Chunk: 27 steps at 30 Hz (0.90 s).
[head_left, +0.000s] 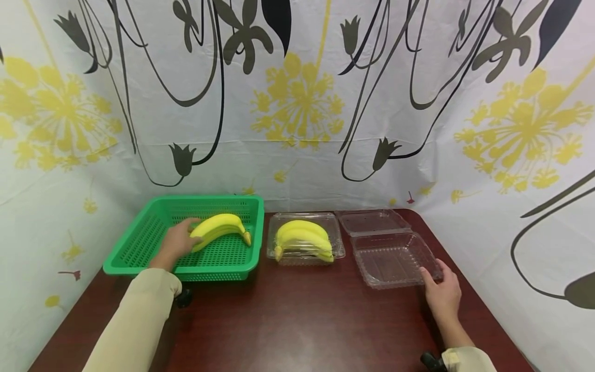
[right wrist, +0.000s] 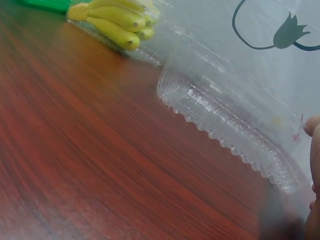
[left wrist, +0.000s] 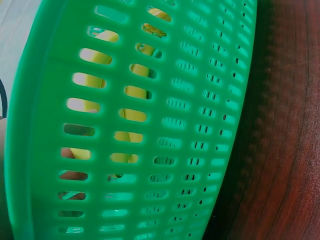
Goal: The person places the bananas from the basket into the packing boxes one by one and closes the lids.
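Backdrop (head_left: 297,170): pale cloth, dark stems and yellow flower heads, behind and beside the table; probably hung as a screen.
Tabletop (head_left: 297,320): dark red-brown; basket and boxes ranged toward its far side, seemingly to keep all within arm's reach.
Green basket (head_left: 214,269): far left, slotted walls, one bunch inside. Left wrist view mostly its wall, yellow showing through the slots.
Unfolded box (head_left: 386,261): clear plastic, right side, lid (head_left: 374,222) laid back behind, so the tray's mouth faces up.
Lidded box (head_left: 337,235): between basket and unfolded box, lid over its fruit, apparently keeping it contained.
Boxed bananas (head_left: 302,240): under that lid, stem end left.
Basket bananas (head_left: 220,227): in the basket, stem end right, curve arched upward; that arch likely gives fingers room.
Left hand (head_left: 178,240): pinching the basket bananas at the end away from the stem, thumb on the near side.
Right hand (head_left: 443,292): thumb and fingers pinching the unfolded box's near right corner, presumably steadying such light plastic.
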Tool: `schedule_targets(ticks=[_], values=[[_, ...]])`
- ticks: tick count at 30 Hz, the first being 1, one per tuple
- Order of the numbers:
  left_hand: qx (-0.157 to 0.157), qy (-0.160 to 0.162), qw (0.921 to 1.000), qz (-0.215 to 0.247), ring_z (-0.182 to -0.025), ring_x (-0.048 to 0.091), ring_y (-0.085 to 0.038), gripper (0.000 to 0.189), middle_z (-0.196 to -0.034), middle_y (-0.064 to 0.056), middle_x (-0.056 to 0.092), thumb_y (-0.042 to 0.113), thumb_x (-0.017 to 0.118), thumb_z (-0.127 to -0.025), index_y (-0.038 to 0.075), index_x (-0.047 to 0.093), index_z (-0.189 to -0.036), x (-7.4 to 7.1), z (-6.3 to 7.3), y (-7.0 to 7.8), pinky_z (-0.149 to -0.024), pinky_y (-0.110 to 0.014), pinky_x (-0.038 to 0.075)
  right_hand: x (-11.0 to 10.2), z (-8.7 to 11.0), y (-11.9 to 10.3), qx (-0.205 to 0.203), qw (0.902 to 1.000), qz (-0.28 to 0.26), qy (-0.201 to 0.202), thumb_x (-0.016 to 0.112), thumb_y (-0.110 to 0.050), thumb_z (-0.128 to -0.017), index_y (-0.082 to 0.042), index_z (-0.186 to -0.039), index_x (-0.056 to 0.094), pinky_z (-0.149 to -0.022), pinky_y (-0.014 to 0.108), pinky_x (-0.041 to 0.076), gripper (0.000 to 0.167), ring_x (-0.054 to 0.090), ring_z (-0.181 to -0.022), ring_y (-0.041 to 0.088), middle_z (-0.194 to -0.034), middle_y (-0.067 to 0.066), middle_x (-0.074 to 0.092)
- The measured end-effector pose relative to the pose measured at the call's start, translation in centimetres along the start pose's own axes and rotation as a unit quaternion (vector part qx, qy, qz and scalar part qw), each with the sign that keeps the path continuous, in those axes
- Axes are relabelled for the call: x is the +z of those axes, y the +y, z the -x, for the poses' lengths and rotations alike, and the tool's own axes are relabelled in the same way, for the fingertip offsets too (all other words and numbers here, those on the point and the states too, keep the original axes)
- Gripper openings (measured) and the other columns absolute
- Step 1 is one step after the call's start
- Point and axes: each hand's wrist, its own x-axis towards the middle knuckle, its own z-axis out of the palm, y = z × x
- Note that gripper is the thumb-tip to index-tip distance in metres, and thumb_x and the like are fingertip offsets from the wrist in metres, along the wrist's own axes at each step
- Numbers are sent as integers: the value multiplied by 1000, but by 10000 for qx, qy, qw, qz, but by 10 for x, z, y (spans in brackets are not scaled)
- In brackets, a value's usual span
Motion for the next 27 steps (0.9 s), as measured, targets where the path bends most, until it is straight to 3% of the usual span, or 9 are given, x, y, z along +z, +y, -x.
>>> schedule_targets(ticks=[8, 14, 27], values=[[190, -6, 9992, -350, -99, 58, -43, 54, -123, -33, 54, 17, 65, -94, -12, 47, -135, -1, 2, 4, -75, -50, 49, 4, 5, -6, -70, 9998, -76, 198, 69, -15, -91, 5, -133, 51, -88, 57, 36, 50, 48, -107, 47, -115, 30, 53], [297, 119, 9992, -257, -98, 58, -42, 49, -123, -34, 54, 12, 64, -94, -14, 48, -133, -3, 2, 8, -77, -51, 48, 8, 6, -7, -165, 9989, -182, 409, 73, -11, -87, 6, -130, 55, -87, 54, 37, 50, 50, -105, 45, -111, 29, 56], [279, 711, 9970, -153, -88, 57, -40, 47, -116, -33, 57, 12, 62, -94, -13, 50, -132, -10, 8, 15, -71, -50, 46, 15, 12, -15, -236, 9988, -155, 400, 75, -11, -85, 7, -129, 55, -88, 55, 36, 52, 51, -103, 45, -108, 29, 57]])
